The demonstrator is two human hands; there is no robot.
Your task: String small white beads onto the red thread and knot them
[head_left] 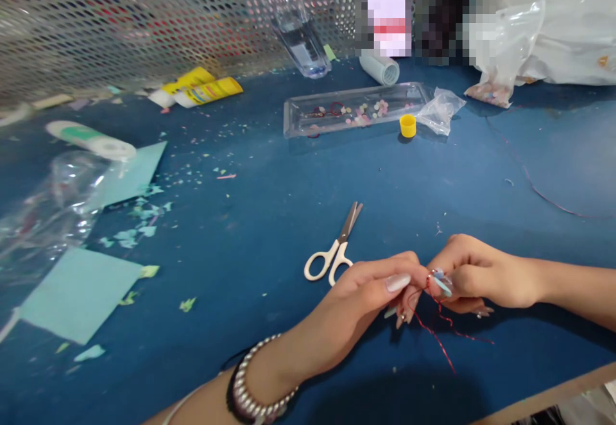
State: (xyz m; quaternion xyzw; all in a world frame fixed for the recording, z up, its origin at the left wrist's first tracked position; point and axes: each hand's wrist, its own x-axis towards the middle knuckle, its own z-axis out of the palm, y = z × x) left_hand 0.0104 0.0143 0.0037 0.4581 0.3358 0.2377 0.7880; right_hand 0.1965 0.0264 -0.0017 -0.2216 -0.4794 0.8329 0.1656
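My left hand point(370, 290), with bracelets on the wrist, meets my right hand point(469, 274) above the blue table near its front edge. Between their fingertips is a thin red string point(436, 341), pinched by both hands. Its two loose ends dangle below, crinkled and reddish. Small beads seem to sit on the string at the fingertips, but fingers partly hide them. White-handled scissors point(337, 251) lie just beyond my left hand, blades slightly apart and pointing away; the left fingers overlap one handle loop.
A clear plastic tray point(301, 123) with beads lies at the back, beside a yellow cap point(408, 126). Behind it are a water bottle point(305, 43) and a perforated metal panel point(144, 27). Teal paper point(79, 293) and scraps cover the left. A loose thread point(534, 187) lies right.
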